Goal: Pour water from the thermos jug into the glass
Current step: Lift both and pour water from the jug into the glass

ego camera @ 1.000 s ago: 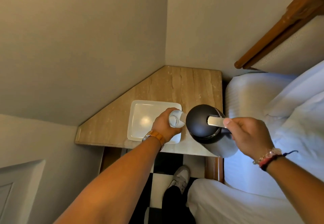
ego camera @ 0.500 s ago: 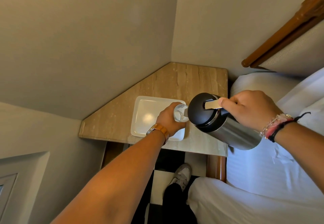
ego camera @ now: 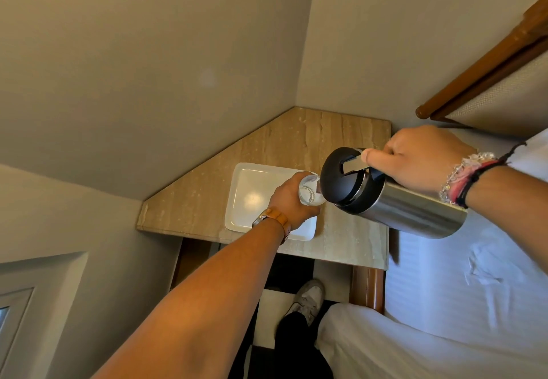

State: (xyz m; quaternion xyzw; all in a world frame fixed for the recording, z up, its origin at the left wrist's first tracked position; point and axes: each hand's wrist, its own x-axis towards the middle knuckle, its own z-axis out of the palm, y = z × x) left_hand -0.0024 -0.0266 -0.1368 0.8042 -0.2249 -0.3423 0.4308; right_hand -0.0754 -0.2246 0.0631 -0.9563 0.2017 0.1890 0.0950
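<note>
My right hand (ego camera: 421,156) grips the handle of a steel thermos jug (ego camera: 400,206) with a black lid, thumb pressing the silver lever on top. The jug is tilted far to the left, its spout over the clear glass (ego camera: 310,191). My left hand (ego camera: 289,201) is wrapped around the glass and holds it above the right part of a white tray (ego camera: 240,201). Some water shows inside the glass. The spout itself is hidden behind the lid.
The tray lies on a beige stone corner table (ego camera: 281,138) set against two walls. A bed with white linen (ego camera: 459,304) is at the right, its wooden headboard (ego camera: 486,61) above. My shoe (ego camera: 308,298) stands on a black-and-white floor below the table edge.
The jug has gone from upright to steeply tilted leftward, with my right hand rising behind it. My left hand has kept the glass near the jug's lid over the tray.
</note>
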